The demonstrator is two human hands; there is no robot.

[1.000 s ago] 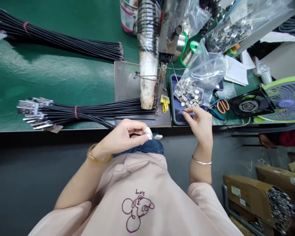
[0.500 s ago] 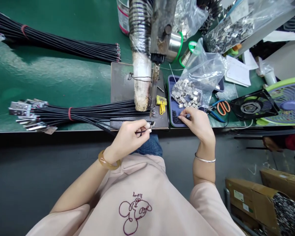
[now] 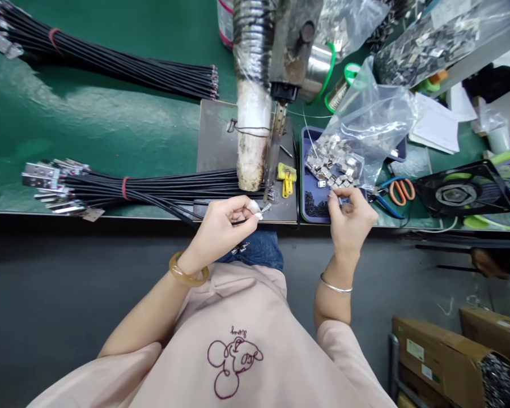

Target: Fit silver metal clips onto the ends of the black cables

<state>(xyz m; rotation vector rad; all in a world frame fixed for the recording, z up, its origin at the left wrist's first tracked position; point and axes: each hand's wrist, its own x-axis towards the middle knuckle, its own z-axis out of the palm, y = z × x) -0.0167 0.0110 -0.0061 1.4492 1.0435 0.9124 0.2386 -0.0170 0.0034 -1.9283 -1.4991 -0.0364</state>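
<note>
My left hand pinches a black cable near its end, just in front of the table edge. Its silvery tip sticks out past my thumb and forefinger. A bundle of black cables with USB plugs lies behind that hand, tied by a red band. My right hand is over the front of a blue tray, thumb and fingers closed together. What they hold, if anything, is too small to make out. The tray contains small metal connector shells and small black parts.
A soldering iron points down beside a taped hose above a dark board. Yellow clip-like piece, pliers, orange-handled scissors and a black fan sit rightward. Another cable bundle lies at the back left.
My right hand has shifted from the small black parts toward the tray's right front, its fingers now pointing up. The cable tip in my left hand has turned. The view has shifted slightly.
</note>
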